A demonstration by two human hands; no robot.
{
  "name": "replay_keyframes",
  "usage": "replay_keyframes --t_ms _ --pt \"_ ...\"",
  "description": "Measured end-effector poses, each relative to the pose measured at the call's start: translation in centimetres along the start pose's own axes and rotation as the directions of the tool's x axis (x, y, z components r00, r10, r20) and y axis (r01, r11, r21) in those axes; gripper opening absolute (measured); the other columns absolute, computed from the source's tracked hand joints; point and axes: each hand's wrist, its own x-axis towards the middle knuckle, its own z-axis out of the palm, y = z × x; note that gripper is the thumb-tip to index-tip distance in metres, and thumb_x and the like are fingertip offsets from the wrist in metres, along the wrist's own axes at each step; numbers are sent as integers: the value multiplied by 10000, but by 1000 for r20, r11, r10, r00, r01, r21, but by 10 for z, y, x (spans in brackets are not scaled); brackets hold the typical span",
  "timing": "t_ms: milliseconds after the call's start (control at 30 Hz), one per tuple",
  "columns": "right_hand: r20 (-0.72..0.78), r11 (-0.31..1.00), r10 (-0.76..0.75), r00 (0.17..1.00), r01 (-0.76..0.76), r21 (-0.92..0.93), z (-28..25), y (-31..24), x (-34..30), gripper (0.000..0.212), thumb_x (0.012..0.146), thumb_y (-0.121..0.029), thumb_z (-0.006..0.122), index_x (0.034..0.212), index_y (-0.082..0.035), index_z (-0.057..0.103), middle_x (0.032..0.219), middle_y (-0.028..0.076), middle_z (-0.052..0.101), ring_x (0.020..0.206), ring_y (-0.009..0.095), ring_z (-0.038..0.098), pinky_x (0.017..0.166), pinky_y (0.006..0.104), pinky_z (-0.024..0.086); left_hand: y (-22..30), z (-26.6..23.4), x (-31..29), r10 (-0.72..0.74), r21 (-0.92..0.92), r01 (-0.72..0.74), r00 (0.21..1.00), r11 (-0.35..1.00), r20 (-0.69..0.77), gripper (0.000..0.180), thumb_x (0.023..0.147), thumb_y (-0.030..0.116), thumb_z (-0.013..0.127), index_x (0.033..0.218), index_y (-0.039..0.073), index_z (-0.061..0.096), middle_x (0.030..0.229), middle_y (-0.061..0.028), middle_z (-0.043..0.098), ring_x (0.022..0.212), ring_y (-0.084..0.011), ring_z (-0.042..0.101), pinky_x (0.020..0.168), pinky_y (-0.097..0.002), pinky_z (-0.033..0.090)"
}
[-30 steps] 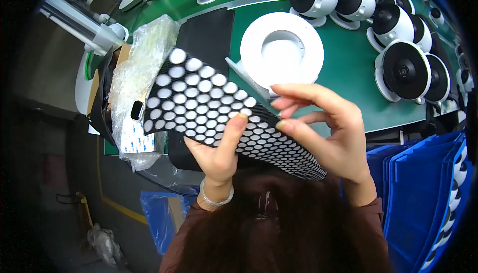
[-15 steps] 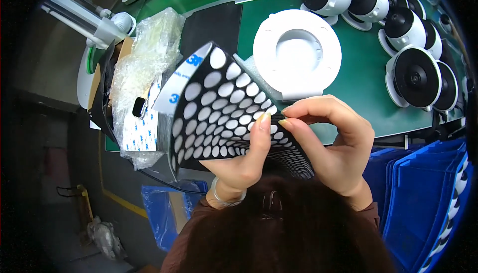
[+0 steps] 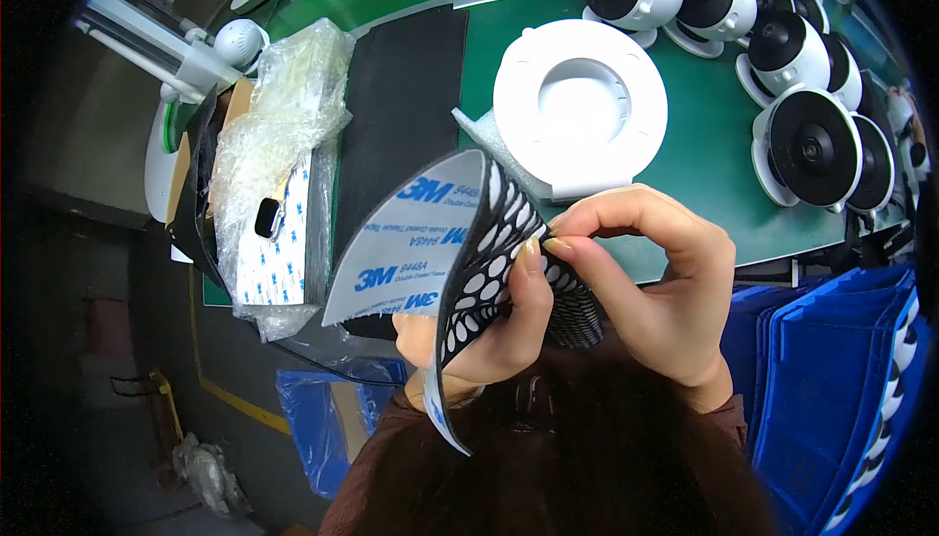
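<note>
A bent black foam sheet with rows of round white spots (image 3: 476, 287) is between my hands. Its other face is a pale backing paper with blue print (image 3: 396, 243), curling over on the left. My left hand (image 3: 509, 335) grips the sheet, thumb on the spotted face and fingers behind it. My right hand (image 3: 650, 287) pinches the sheet's upper edge with thumb and forefinger, close to the left thumb tip. Just beyond, a white round housing with a recessed centre (image 3: 511, 76) rests on a piece of pale foam (image 3: 479, 130).
A black flat sheet (image 3: 401, 86) lies on the green table (image 3: 714, 145). Plastic-wrapped printed sheets (image 3: 279, 243) are at the left. Several white camera-like units with black fronts (image 3: 812, 150) stand at the right. Blue bins (image 3: 822, 360) are below the table's right edge.
The sheet has turned and folded over, so its printed backing now faces up on the left. My left hand has rolled with it; the right still pinches the edge.
</note>
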Motion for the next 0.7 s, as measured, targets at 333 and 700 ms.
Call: replay_keyframes --t_ms 333,700 --pt "21 994 -88 996 89 -60 1 -20 -1 87 655 92 548 726 44 533 791 163 585 711 165 565 654 244 430 -26 5 6 -245 -349 154 941 924 -232 404 656 -2 606 1027 -75 464 956 -110 535 866 -167 534 782 -254 422" --pt "-42 865 -71 997 41 -501 5 -9 36 41 678 29 570 704 55 552 659 67 581 588 89 506 573 191 398 -37 0 13 -577 -710 602 745 364 336 363 649 -39 605 987 -54 473 876 -93 562 764 -129 556 687 -216 440"
